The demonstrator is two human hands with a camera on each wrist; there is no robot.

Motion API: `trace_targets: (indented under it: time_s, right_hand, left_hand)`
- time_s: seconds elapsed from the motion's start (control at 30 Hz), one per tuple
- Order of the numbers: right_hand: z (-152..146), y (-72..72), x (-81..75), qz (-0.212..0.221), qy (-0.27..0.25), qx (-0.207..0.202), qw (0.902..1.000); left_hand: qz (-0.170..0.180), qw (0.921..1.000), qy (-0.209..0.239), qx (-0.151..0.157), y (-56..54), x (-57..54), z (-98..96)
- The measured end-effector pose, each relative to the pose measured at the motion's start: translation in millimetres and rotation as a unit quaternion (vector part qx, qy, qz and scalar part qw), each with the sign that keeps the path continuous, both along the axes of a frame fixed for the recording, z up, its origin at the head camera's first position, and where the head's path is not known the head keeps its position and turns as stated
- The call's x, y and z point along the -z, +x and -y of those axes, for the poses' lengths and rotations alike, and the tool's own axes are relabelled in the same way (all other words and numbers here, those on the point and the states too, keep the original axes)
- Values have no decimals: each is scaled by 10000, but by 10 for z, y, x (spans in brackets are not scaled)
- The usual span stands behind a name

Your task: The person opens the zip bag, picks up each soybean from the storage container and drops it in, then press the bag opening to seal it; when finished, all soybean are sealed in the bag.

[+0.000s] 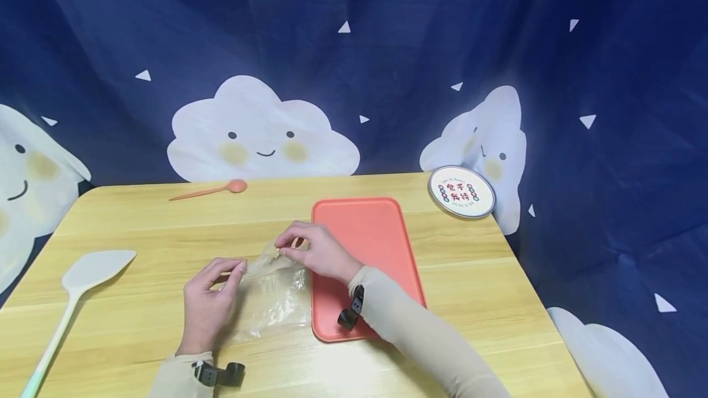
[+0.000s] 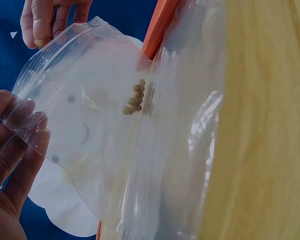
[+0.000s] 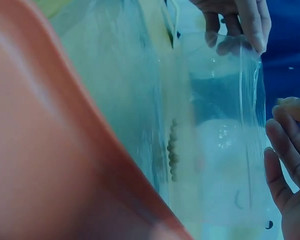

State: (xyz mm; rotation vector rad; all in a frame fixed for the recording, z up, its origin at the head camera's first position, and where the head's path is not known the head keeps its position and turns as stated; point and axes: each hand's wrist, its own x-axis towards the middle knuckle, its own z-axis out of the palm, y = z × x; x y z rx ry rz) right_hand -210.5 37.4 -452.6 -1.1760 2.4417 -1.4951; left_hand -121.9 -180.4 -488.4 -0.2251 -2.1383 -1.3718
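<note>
A clear zip bag (image 2: 105,130) stands on the table, with several small round tan soybeans (image 2: 135,97) lying in a row at its bottom fold. My left hand (image 1: 210,300) pinches one end of the bag's mouth between thumb and fingers. Just past the opposite end of the mouth, my right hand (image 1: 321,253) holds thumb and forefinger together. A tiny pale yellow soybean (image 2: 38,43) shows at those fingertips. In the right wrist view the right hand's other fingers (image 3: 280,135) are beside the zip edge.
A red tray (image 1: 367,232) lies under the right forearm, beside the bag. A white plate with red lettering (image 1: 461,192) sits at the back right corner. An orange spoon (image 1: 236,186) is near the back edge, and a white spatula (image 1: 96,269) lies at the left.
</note>
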Motion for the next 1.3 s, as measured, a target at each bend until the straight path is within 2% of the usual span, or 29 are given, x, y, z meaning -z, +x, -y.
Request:
trace_targets:
  time_s: [0.17, 0.3, 0.43, 0.57, 0.7, 0.77, 0.87, 0.93, 1.1, 1.2, 1.3]
  right_hand:
    - [-27, -5, -9, -18, -22, -3, 10000]
    - [-114, -15, -52, -111, -112, 214, 9996]
    - [-230, -55, -78, -277, 351, 708, 9965]
    - [-354, -102, -67, -108, 992, 1054, 9894]
    - [-441, -136, -26, 300, 1346, 941, 9860]
    - [-459, -151, -6, 450, 1314, 757, 9874]
    - [-469, -164, 10, 520, 1089, 564, 9911]
    - [-475, -144, -19, 476, 924, 535, 9931]
    - [-511, -3, -254, 413, 312, 523, 9973]
    - [-543, 99, -439, 220, -155, 495, 9984]
    - [-582, 187, -609, -59, -776, 456, 9959]
  left_hand:
    - [-15, 10000, 1, 28, 2, -2, 3]
    - [-36, 10000, -29, 17, 1, -8, 5]
    - [-55, 10000, -66, 5, 1, -8, 5]
    - [-117, 9998, -133, -65, 5, -16, 5]
    - [-95, 9998, -106, -128, 18, -64, 7]
    - [-101, 9998, -88, -132, 24, -101, 8]
    - [-400, 9991, -56, -144, 25, -160, 1]
    - [-659, 9977, -18, -182, 41, -244, -19]
    - [-1290, 9909, 262, -296, 141, -603, -95]
    - [-1711, 9835, 498, -329, 191, -801, -149]
    - [-2053, 9749, 848, -155, 231, -987, -215]
